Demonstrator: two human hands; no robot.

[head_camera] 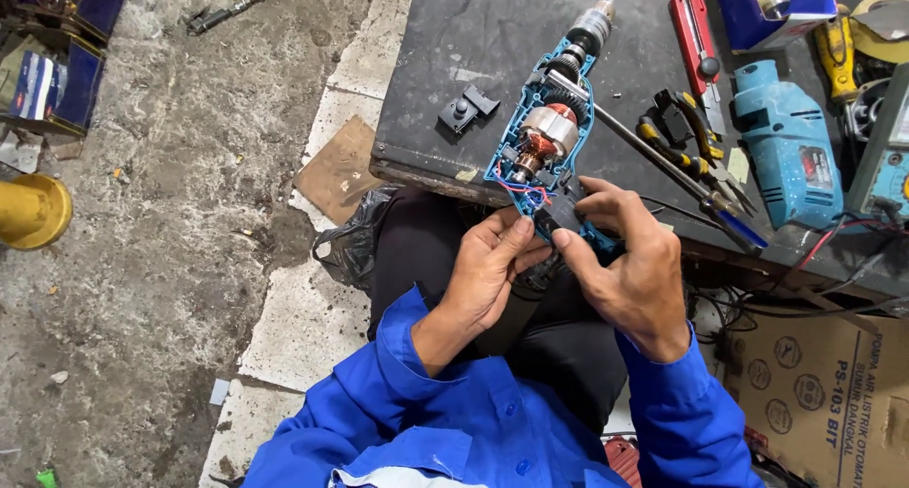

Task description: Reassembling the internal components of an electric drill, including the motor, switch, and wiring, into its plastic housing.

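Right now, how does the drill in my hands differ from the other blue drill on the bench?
The opened drill has its cover off, showing the motor and red and blue wires; the closed drill has its casing whole. The opened drill is held at its handle end by the left hand and right hand; the closed drill lies untouched among tools. Both have blue bodies and rest on the dark bench.

A single head-worn camera looks steeply down from above the person's chest, close over the lap and the near edge of a dark workbench (473, 34). The view faces forward and downward, so the blue sleeves enter from the bottom edge and the bench fills the upper right. The left hand (488, 270) and right hand (630, 261) sit near the centre, close to the lens. The concrete floor (161, 213) takes the left half. No second view shares the scene.
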